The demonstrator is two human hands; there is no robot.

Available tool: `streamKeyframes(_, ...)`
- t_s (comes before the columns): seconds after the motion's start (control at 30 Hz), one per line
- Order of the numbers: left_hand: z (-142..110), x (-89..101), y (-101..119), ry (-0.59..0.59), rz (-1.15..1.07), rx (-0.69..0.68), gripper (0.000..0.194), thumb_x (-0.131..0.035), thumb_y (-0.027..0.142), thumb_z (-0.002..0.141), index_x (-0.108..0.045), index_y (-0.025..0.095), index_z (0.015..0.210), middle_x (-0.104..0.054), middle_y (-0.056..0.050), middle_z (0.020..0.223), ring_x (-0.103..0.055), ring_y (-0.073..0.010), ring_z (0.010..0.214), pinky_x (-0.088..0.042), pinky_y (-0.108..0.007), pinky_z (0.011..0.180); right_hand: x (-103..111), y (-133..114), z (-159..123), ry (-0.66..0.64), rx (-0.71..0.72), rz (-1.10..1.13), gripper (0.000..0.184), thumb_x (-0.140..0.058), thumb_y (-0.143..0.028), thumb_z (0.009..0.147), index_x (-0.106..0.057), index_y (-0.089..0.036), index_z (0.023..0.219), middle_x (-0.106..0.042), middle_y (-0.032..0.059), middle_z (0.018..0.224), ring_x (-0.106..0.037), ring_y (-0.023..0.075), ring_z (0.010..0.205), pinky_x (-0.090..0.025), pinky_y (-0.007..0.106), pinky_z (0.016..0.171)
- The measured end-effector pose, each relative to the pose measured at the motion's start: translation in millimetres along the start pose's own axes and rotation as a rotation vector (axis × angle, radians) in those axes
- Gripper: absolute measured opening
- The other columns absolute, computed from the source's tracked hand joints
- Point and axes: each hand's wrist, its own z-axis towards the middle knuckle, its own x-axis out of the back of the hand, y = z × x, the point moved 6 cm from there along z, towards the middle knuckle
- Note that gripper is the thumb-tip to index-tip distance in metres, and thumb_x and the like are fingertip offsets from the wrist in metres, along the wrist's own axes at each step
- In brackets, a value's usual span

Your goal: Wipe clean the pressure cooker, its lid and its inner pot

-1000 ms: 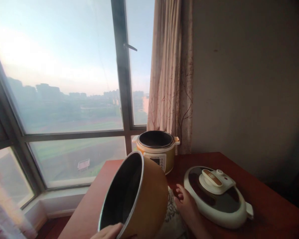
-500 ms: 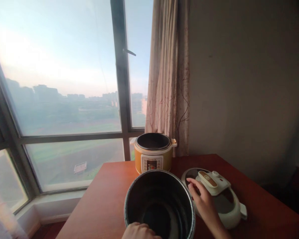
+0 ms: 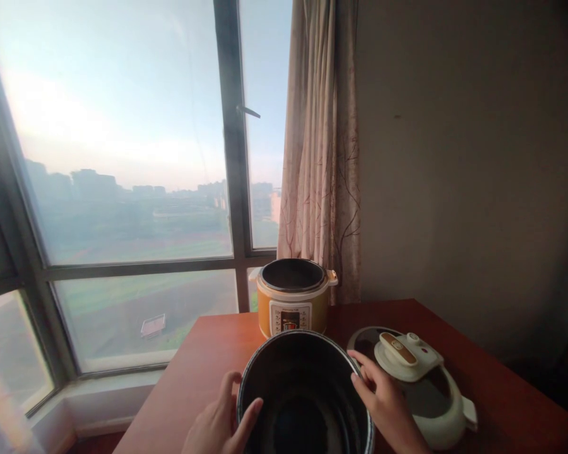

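A dark inner pot (image 3: 303,391) with a pale rim is tilted toward me at the front of the table, its inside bare. My left hand (image 3: 218,413) grips its left rim, thumb over the inside wall and fingers outside. At the right rim, my right hand (image 3: 381,397) closes on the edge with thumb and fingers. Directly behind the pot stands a yellow and white electric pressure cooker (image 3: 291,299), uncovered, its control panel facing me. The cooker's lid (image 3: 447,410), white and dark with a brown-topped handle, lies on the table to the right of my right hand.
The reddish-brown table (image 3: 189,372) carries all of these. Large windows (image 3: 137,265) run along the left side, with a low sill (image 3: 118,388) below. A patterned curtain (image 3: 312,151) hangs behind the cooker, and a plain wall (image 3: 454,176) rises on the right.
My left hand has moved from the pot's near rim to its left rim and taken hold there. The right hand has come onto the right rim. The view has shifted slightly.
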Motion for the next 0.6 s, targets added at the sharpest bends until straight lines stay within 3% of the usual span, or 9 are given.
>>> streamKeyframes(0.13, 13, -8.3, -13, -0.160, -0.169, -0.015, 0.042, -0.043, 0.056, 0.092, -0.053, 0.021, 0.114, -0.065, 0.004, 0.059, -0.058, -0.0175, 0.054, -0.037, -0.024, 0.054, -8, 5, -8, 0.038, 0.000, 0.028, 0.051, -0.056, -0.043, 0.083, -0.070, -0.014, 0.122, -0.063, 0.0007, 0.067, -0.062, 0.0204, 0.066, -0.052, 0.029, 0.070)
streamKeyframes(0.23, 23, -5.0, -19, -0.195, -0.298, -0.008, 0.048, -0.049, 0.057, 0.088, -0.057, 0.019, 0.116, -0.065, 0.003, 0.061, -0.056, -0.0161, 0.055, -0.037, -0.023, 0.054, -12, 10, -16, 0.069, 0.000, 0.069, 0.052, -0.055, -0.045, 0.084, -0.069, -0.015, 0.124, -0.075, 0.0081, 0.089, -0.070, 0.0253, 0.088, -0.053, 0.031, 0.085)
streamKeyframes(0.33, 28, -7.6, -24, -0.215, -0.402, 0.014, 0.054, -0.052, 0.061, 0.086, -0.061, 0.017, 0.117, -0.065, 0.002, 0.063, -0.054, -0.0151, 0.057, -0.037, -0.024, 0.054, -14, 15, -24, 0.121, 0.000, 0.080, 0.051, -0.053, -0.045, 0.085, -0.068, -0.015, 0.124, -0.074, 0.0121, 0.110, -0.068, 0.0273, 0.105, -0.051, 0.031, 0.093)
streamKeyframes(0.4, 30, -11.5, -29, -0.205, -0.455, 0.040, 0.060, -0.055, 0.064, 0.083, -0.063, 0.015, 0.116, -0.061, 0.003, 0.060, -0.050, -0.0140, 0.054, -0.034, -0.024, 0.052, -13, 15, -26, 0.127, -0.013, 0.043, 0.052, -0.053, -0.046, 0.084, -0.069, -0.014, 0.124, -0.075, 0.0116, 0.105, -0.069, 0.0268, 0.102, -0.052, 0.030, 0.090)
streamKeyframes(0.47, 33, -13.8, -32, -0.182, -0.513, 0.074, 0.067, -0.059, 0.068, 0.079, -0.065, 0.012, 0.115, -0.055, 0.004, 0.055, -0.046, -0.0130, 0.052, -0.031, -0.024, 0.051, -11, 9, -25, 0.088, -0.038, -0.010, 0.055, -0.053, -0.046, 0.084, -0.068, -0.013, 0.125, -0.074, 0.0077, 0.087, -0.070, 0.0249, 0.086, -0.053, 0.029, 0.081)
streamKeyframes(0.6, 51, -3.5, -17, -0.164, -0.709, 0.145, 0.072, -0.071, 0.067, 0.069, -0.067, 0.012, 0.116, -0.064, -0.001, 0.063, -0.057, -0.0178, 0.061, -0.041, -0.026, 0.057, 5, -32, -6, 0.050, -0.041, -0.043, 0.057, -0.054, -0.047, 0.083, -0.067, -0.012, 0.126, -0.059, -0.0008, 0.066, -0.061, 0.0201, 0.067, -0.050, 0.029, 0.070)
